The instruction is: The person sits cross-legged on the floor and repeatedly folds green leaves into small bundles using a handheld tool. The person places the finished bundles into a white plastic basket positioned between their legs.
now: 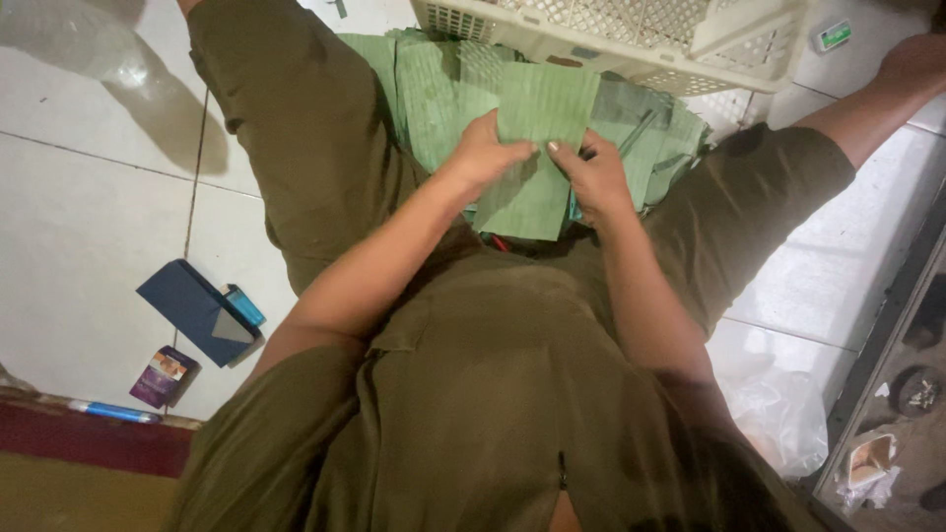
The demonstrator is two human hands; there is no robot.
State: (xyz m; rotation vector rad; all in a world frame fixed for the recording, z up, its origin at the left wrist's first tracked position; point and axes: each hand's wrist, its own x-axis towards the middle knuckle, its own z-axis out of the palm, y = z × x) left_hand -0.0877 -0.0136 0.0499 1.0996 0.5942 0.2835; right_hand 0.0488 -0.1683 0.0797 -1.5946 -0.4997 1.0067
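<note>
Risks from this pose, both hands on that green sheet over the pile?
1. The left hand and right hand pinch one green sheet near its middle; it may crease or tear.
2. The loose pile of green sheets beneath could shift.
3. The white plastic crate overlaps the pile's far edge and may snag sheets.

Just beyond the held green sheet (pixel 537 148), the white lattice crate (pixel 631 39) blocks the way forward. The knees in olive cloth (pixel 305 128) close both sides, and the leaf pile (pixel 434 89) fills the floor beneath. Only the space above the grip is open.
</note>
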